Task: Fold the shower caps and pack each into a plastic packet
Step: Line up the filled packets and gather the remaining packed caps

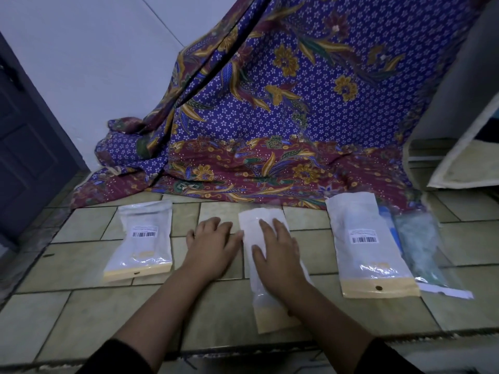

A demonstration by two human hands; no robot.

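A plastic packet (pixel 259 298) with a white folded shower cap inside lies lengthwise on the tiled floor in the middle. My right hand (pixel 278 252) lies flat on it with straight fingers, pressing it down. My left hand (pixel 213 244) rests flat on the tiles just left of the packet, its fingertips near the packet's edge. A filled packet (pixel 140 244) with a barcode label lies to the left. Another labelled packet (pixel 364 247) lies to the right.
Right of the right packet sits a clear bag of crumpled shower caps (pixel 421 249) with a blue item beside it. A purple and red batik cloth (pixel 270 117) hangs and spreads behind. A dark door (pixel 27 147) stands at left, a pale board (pixel 464 157) at right.
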